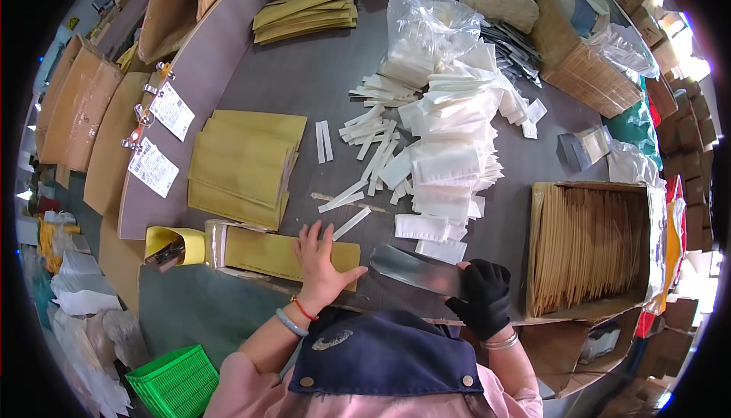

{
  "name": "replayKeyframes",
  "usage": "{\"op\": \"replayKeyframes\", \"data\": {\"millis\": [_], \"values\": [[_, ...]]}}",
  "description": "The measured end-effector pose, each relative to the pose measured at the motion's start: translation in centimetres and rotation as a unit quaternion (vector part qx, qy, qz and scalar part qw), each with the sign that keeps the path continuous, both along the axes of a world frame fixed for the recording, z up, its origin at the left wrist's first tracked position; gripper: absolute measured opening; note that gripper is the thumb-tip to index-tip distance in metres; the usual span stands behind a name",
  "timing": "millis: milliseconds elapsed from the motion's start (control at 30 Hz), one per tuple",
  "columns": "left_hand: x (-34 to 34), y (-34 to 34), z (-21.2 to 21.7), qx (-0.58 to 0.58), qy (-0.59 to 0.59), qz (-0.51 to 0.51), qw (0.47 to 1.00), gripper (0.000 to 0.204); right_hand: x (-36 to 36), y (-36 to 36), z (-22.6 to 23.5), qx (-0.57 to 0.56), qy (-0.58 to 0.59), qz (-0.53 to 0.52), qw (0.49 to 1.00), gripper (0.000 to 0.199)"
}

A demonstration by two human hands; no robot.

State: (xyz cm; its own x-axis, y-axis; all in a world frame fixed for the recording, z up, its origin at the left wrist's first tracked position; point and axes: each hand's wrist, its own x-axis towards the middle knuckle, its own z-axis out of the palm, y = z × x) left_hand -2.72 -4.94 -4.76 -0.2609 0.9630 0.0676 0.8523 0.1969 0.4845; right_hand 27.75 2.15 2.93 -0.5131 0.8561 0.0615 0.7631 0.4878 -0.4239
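Note:
My left hand (pixel 323 263) is bare and lies with its fingers spread on a narrow golden-brown paper envelope (pixel 255 250) along the front edge of the table. In my right hand (pixel 485 294), which wears a black fingerless glove, is a long see-through plastic piece (pixel 411 267) with a rounded far end; exactly what it is I cannot make out. It points left, its tip a little to the right of my left thumb. Beyond it lie small white packets (pixel 422 228) and a few white paper strips (pixel 352 223).
A stack of golden-brown envelopes (pixel 236 167) sits at left, beside a yellow holder (pixel 175 246). White packets (pixel 453 129) pile up in the middle. At right stands a cardboard box (pixel 590 250) packed with upright brown envelopes. A green basket (pixel 173 380) is at lower left.

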Motion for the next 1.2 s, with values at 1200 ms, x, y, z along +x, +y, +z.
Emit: {"op": "replayKeyframes", "data": {"millis": [1200], "values": [[-2.5,17.3,4.0,0.005,-0.275,0.012,0.961,0.017,-0.6,1.5,-4.1,0.072,0.1,-0.099,0.987,0.042]]}}
